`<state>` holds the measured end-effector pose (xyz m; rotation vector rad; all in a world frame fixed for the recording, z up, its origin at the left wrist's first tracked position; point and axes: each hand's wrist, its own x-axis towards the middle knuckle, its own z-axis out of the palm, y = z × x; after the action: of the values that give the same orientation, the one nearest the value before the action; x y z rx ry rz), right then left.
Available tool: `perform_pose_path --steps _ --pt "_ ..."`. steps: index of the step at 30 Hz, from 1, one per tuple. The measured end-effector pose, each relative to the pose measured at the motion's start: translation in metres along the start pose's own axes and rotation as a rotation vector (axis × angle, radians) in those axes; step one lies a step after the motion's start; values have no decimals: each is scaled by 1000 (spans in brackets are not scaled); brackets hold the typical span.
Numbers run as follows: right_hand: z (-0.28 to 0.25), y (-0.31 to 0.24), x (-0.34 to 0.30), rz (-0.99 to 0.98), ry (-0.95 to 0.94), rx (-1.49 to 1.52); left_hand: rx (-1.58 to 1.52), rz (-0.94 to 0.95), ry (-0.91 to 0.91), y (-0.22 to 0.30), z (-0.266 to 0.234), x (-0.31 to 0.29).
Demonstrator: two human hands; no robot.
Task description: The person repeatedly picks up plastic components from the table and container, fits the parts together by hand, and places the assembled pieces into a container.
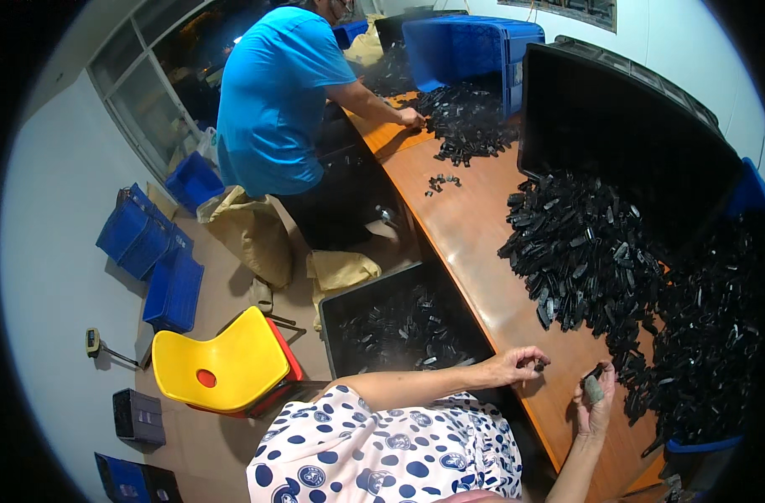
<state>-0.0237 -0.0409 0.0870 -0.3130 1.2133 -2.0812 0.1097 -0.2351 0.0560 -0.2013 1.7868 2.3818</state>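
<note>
My left hand (515, 367) is above the front edge of the wooden table (475, 260), its fingertips pinching a small dark piece (539, 366). To its right, my right hand (596, 411) is closed around a grey-green oblong piece (595, 389), with a small black piece at its fingertips. A large heap of small black plastic-looking parts (580, 251) lies just beyond my hands, and more are heaped at the right (710, 335). Their exact kind is too small to tell.
A black crate (626, 126) lies tipped behind the heap. Below the table edge stands a black bin (336, 323) of similar parts. A co-worker in a blue shirt (273, 101) reaches into another heap (470, 117) by a blue crate (517, 75). A yellow chair (223, 360) stands left.
</note>
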Motion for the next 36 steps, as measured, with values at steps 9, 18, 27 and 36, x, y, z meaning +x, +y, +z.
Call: perform_pose_path --steps 9,18,27,36 --pt "-3 16 0 -24 -5 90 394 322 287 1 7 32" --pt "-1 22 -4 46 -30 179 823 456 209 17 23 33" --pt "-6 20 -6 217 -14 -66 909 648 147 19 18 32" --pt "-4 4 -17 630 -97 -140 961 613 -1 28 22 13"
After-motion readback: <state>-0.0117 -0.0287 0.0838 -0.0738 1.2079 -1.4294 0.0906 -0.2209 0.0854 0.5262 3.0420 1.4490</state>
